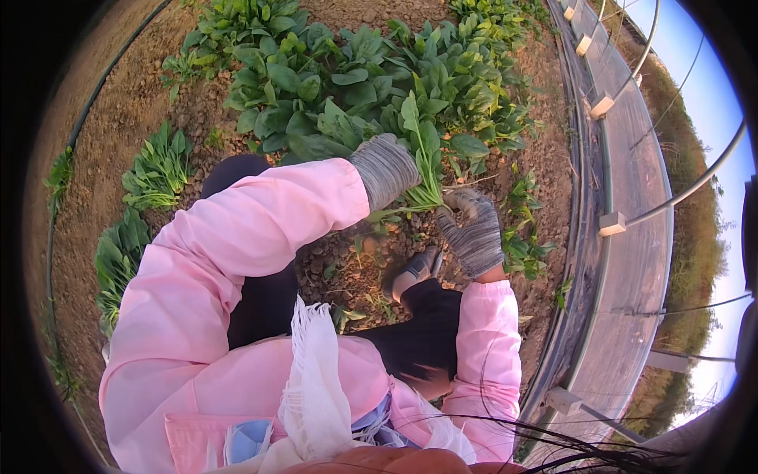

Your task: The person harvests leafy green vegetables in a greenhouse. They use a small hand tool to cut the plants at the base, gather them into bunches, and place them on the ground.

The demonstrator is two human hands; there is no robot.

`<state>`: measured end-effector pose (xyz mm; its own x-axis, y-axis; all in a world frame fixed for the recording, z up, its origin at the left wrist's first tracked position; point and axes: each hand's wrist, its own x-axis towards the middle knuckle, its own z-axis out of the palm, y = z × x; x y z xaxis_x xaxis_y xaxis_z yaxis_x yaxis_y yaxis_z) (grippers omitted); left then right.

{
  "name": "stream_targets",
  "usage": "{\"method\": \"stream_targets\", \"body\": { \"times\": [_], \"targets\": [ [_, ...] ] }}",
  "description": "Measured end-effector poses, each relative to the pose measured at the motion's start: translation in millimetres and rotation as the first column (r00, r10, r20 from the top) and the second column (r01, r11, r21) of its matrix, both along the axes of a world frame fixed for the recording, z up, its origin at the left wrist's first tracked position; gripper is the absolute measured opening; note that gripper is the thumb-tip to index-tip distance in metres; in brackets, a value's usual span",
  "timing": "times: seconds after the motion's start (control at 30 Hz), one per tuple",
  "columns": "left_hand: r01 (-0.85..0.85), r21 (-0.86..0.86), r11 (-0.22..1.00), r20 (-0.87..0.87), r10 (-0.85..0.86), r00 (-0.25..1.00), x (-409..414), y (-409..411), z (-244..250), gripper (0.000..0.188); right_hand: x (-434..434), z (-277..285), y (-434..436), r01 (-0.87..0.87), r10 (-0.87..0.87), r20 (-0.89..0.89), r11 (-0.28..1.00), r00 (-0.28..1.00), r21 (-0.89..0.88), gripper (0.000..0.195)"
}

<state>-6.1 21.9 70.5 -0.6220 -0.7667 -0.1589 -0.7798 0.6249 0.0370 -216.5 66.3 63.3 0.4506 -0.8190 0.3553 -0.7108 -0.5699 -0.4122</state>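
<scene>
Both hands wear grey knit gloves. My left hand is closed around the stems of a bunch of leafy greens that look like spinach; its fingers are mostly hidden behind the glove's back and the leaves. On the right, my right hand has its thumb and fingers at the root end of the same bunch, with a thin root beside the fingertips. Beyond the hands grows a dense patch of spinach-like plants. Bunches of cut or pulled greens lie on the soil at the left, with another bunch lower down.
A dark irrigation hose runs along the left side. At the right, plastic sheeting and curved metal hoops set in blocks edge the bed. Small plants stand right of my right hand. My shoe rests on crumbly soil.
</scene>
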Motion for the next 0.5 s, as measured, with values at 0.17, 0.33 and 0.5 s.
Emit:
{"method": "stream_targets", "body": {
  "times": [0.17,0.33,0.5],
  "targets": [
    [-0.02,-0.114,0.993,0.023,0.023,0.999,0.8,2.0,-14.5,0.019,5.9,5.0,2.1,-0.013,0.013,0.018,1.0,1.0,0.016,0.019],
    [0.035,-0.108,0.994,-0.059,-0.041,0.997,-0.8,3.8,-11.6,0.018,8.9,9.9,6.0,-0.001,0.002,-0.089,1.0,0.996,0.016,0.018],
    [0.046,-0.079,0.996,-0.012,-0.047,0.999,-2.4,5.2,-9.1,0.019,8.6,3.6,6.2,0.084,-0.103,0.058,0.961,0.993,0.264,0.011]
  ]
}}
